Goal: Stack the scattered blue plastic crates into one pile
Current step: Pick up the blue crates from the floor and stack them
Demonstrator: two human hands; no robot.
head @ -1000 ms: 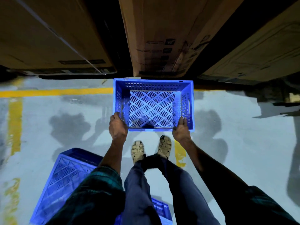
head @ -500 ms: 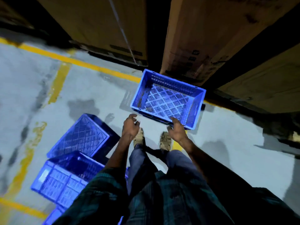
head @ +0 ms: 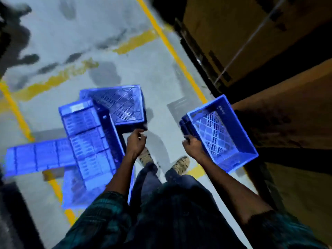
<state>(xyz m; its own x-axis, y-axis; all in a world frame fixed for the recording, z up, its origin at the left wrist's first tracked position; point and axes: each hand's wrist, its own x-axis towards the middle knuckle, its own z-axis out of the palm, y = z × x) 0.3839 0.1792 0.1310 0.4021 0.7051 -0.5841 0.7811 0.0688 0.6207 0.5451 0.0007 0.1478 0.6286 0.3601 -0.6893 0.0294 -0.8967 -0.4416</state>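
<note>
An upright blue crate [head: 239, 128] with a lattice floor sits at the right, tilted in the view. My right hand [head: 193, 146] grips its near left rim. My left hand [head: 135, 142] hangs free with loosely curled fingers and holds nothing, just below the corner of an overturned blue crate [head: 116, 105]. Left of that hand, a crate [head: 89, 137] lies on its side. Another crate [head: 36, 157] lies flat farther left, and a blurred one [head: 75, 187] lies below it. Motion blur smears the left crates.
Tall cardboard boxes [head: 251, 33] and dark gaps line the right side, close behind the held crate. Yellow floor lines [head: 172, 49] cross the grey concrete. My sandalled feet [head: 180, 164] stand between the two crate groups. Bare floor stretches toward the top left.
My left hand has let go of the crate and moved left toward the overturned crate. My right hand keeps its grip. The view swung left, bringing more crates into sight.
</note>
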